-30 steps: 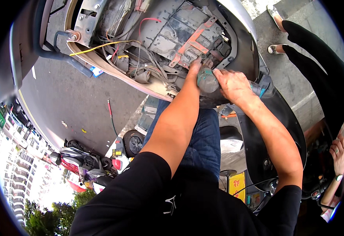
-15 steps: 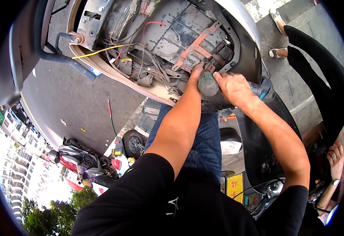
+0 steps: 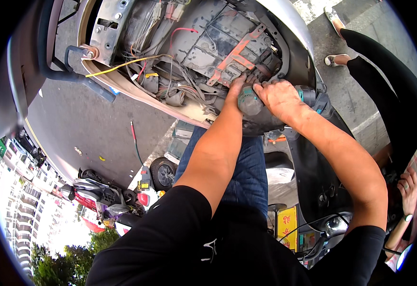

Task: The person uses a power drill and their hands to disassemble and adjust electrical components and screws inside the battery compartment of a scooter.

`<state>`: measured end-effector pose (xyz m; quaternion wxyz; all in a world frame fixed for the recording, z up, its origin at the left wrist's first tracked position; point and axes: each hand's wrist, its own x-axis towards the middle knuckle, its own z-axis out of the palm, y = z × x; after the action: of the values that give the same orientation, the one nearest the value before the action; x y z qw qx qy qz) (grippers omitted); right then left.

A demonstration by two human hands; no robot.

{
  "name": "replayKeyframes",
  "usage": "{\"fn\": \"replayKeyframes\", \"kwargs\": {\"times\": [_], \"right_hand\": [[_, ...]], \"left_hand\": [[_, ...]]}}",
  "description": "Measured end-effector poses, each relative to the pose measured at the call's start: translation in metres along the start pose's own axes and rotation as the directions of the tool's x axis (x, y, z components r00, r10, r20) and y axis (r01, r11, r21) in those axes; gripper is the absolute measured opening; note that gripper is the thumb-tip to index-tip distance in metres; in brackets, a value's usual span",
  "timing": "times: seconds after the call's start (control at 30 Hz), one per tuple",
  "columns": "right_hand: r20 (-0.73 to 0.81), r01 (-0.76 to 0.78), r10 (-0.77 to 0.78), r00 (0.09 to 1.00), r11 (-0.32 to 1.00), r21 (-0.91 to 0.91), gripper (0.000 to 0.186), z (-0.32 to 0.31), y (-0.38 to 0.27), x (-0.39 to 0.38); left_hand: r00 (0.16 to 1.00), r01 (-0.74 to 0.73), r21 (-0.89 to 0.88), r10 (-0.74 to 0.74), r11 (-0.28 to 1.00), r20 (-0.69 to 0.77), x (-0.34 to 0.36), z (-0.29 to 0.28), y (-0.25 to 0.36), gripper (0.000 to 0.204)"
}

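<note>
Compartment (image 3: pixel 196 112) at twelve o'clock holds wires (image 3: pixel 185 90) and orange bracket (image 3: pixel 233 57); right hand (image 3: pixel 281 100) grips power tool (image 3: pixel 251 102); left hand (image 3: pixel 237 85), cannot tell.

The scooter body (image 3: pixel 196 107) is in front of the person, with a case (image 3: pixel 209 53) inside it and a bracket (image 3: pixel 226 65) across the case. Wires (image 3: pixel 185 90) lie to the left of the case, a metal plate (image 3: pixel 108 39) farther left. The left hand (image 3: pixel 238 84) is beside the bracket's near end; just right of it is the drill (image 3: pixel 250 102), with the right hand (image 3: pixel 281 99) around it. A wheel (image 3: pixel 163 174) lies left of the person's legs (image 3: pixel 247 167), a motorbike (image 3: pixel 93 190) beyond it. A bystander's legs (image 3: pixel 385 78) are far right.
</note>
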<state>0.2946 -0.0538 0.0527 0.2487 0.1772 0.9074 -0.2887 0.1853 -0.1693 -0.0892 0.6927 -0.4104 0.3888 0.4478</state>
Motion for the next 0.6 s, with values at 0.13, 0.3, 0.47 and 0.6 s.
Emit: {"fn": "replayKeyframes", "kwargs": {"times": [0.13,0.3,0.47,0.6], "right_hand": [[-0.042,0.013,-0.014,0.999,1.0,-0.017,0.023,0.007,0.0,-0.004],[0.006,0.052,-0.052,0.999,0.99,-0.131,0.019,0.0,-0.012,0.001],[0.042,0.021,-0.011,0.999,0.968,-0.251,0.02,0.021,-0.02,-0.021],[0.059,0.004,0.015,0.998,0.952,-0.307,0.024,0.029,-0.028,-0.019]], "left_hand": [[0.983,0.074,0.315,-0.016,0.946,-0.182,0.0,0.005,0.012,0.032],[0.953,-0.01,0.547,0.173,0.837,-0.249,0.014,-0.017,0.025,0.028],[0.976,0.06,0.975,0.193,0.213,-0.102,-0.02,0.022,0.004,0.028],[0.958,-0.098,0.819,0.168,-0.565,0.231,0.011,-0.001,0.006,0.031]]}}
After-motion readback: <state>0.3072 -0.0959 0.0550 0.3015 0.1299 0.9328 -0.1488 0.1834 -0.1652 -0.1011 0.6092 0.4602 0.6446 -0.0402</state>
